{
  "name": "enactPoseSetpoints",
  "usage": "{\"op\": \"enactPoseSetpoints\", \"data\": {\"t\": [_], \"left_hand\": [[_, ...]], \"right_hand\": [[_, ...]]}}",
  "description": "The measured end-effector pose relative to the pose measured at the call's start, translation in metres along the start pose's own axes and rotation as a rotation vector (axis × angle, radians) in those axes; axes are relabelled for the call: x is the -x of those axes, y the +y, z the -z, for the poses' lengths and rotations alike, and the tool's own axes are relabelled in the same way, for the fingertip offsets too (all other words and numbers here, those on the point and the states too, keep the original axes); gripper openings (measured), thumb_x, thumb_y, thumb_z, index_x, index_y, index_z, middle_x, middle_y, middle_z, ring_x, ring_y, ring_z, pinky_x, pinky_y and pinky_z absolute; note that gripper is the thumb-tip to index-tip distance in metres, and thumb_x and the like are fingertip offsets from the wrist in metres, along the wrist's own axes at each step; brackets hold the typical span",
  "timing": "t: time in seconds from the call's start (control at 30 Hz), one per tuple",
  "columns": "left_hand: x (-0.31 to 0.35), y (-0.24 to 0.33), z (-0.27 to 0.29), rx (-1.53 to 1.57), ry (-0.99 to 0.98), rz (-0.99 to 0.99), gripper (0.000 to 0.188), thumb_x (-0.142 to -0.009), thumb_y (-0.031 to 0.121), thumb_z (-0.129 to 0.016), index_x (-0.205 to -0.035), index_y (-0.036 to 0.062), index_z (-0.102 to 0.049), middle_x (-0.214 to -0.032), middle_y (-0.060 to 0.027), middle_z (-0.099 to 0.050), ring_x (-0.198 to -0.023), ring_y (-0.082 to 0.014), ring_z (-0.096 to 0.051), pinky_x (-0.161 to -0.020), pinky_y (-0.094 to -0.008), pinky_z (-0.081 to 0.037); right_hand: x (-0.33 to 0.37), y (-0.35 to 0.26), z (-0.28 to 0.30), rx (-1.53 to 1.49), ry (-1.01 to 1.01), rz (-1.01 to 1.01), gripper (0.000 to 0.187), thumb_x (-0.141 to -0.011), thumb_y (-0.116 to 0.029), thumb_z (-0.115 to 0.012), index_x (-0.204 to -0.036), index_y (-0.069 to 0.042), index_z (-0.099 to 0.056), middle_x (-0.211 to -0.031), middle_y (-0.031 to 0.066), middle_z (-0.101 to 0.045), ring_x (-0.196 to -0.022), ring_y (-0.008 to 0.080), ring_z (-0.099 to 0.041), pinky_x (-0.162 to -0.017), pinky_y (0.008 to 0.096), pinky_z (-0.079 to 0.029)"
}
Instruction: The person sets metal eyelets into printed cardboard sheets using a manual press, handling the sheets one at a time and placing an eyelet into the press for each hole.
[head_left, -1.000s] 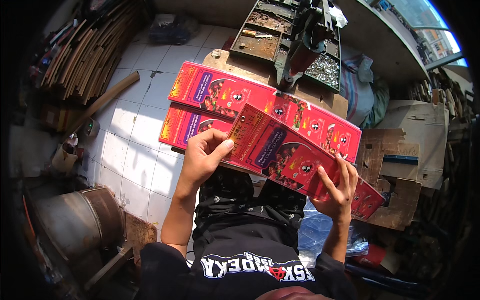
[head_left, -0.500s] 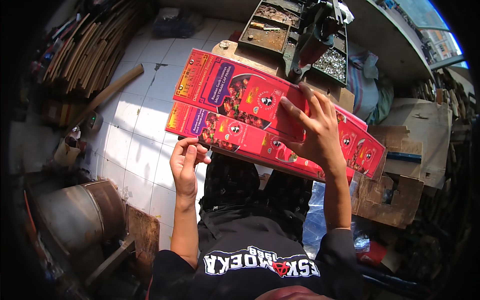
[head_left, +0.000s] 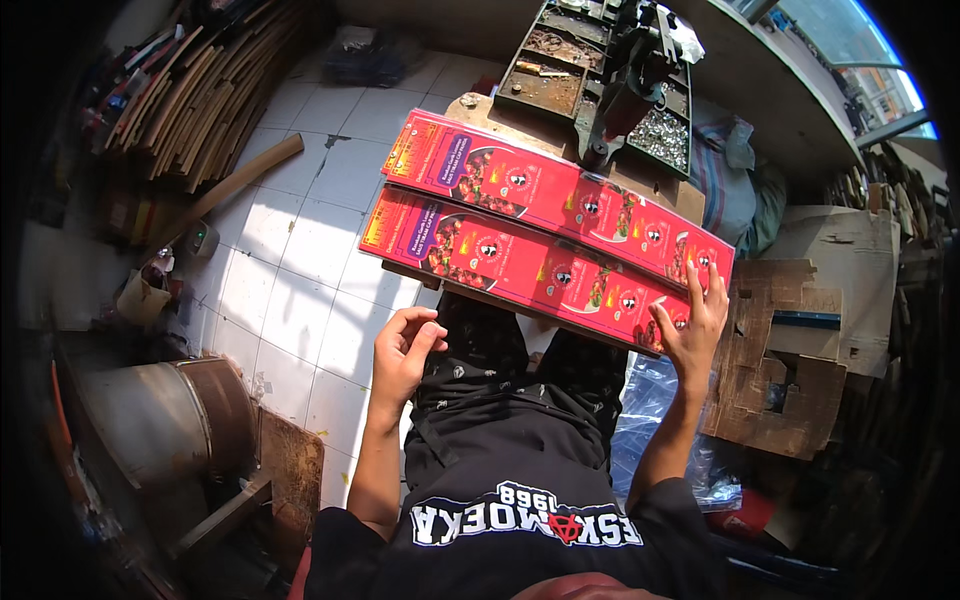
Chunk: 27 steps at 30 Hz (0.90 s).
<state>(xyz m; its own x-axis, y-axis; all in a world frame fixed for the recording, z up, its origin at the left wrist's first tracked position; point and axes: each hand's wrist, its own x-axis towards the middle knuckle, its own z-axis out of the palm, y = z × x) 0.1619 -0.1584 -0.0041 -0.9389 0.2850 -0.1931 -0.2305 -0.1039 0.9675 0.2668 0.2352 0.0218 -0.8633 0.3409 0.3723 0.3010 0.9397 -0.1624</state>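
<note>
Two groups of long red glossy printed card strips lie slanted before me, a far one (head_left: 545, 185) and a near one (head_left: 520, 270), with food pictures on them. My right hand (head_left: 698, 325) rests on their right ends, fingers spread and thumb apart, touching both. Below the left end of the near strips hovers my left hand (head_left: 402, 362), apart from them, with curled fingers and the thumb pressed to them. Anything pinched there is too small to make out. Just behind the far strips stands a dark hand press (head_left: 630, 105), its lower tip close to their edge.
Compartment trays (head_left: 545, 80) with small metal bits flank the press on a wooden bench. Cut cardboard (head_left: 775, 400) is at the right, clear plastic sheeting (head_left: 650, 410) near my right arm. A metal drum (head_left: 150, 420) stands lower left; stacked boards (head_left: 190, 100) lean upper left.
A raised red strip now lies along the far group. My right hand has slid to the right ends, its fingers spread. My left hand has shifted slightly right and nearer my body.
</note>
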Motion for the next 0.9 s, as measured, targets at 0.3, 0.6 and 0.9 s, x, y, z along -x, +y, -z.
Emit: {"op": "enactPoseSetpoints", "data": {"t": [0.3,0.6,0.9], "left_hand": [[-0.009,0.026,-0.015,-0.179,0.026,-0.119,0.021,-0.099,0.012,-0.059,-0.113,-0.0029,-0.061,-0.090,-0.0102,-0.068,-0.080,-0.0150,-0.066,-0.076,-0.0299,-0.056],[-0.047,0.050,-0.015,-0.296,0.119,-0.261,0.022,-0.097,0.011,-0.063,-0.114,-0.0025,-0.062,-0.096,-0.0093,-0.069,-0.089,-0.0151,-0.067,-0.083,-0.0300,-0.055],[-0.119,0.059,0.011,-0.836,0.268,-0.387,0.043,-0.089,0.015,-0.071,-0.127,-0.0021,-0.060,-0.127,-0.0201,-0.061,-0.118,-0.0334,-0.060,-0.103,-0.0396,-0.045]], "right_hand": [[0.047,0.073,0.009,-0.231,0.015,-0.367,0.085,-0.082,-0.037,-0.080,-0.151,-0.013,-0.038,-0.152,0.0341,-0.031,-0.141,0.0473,-0.033,-0.115,0.0505,-0.029],[0.034,0.069,0.000,-0.361,-0.012,-0.461,0.083,-0.082,-0.034,-0.079,-0.149,-0.005,-0.038,-0.151,0.0345,-0.033,-0.143,0.0445,-0.032,-0.115,0.0449,-0.031],[0.021,0.083,-0.014,-0.368,-0.041,-0.494,0.086,-0.080,-0.028,-0.081,-0.150,-0.006,-0.037,-0.152,0.0357,-0.031,-0.144,0.0453,-0.031,-0.115,0.0441,-0.032]]}}
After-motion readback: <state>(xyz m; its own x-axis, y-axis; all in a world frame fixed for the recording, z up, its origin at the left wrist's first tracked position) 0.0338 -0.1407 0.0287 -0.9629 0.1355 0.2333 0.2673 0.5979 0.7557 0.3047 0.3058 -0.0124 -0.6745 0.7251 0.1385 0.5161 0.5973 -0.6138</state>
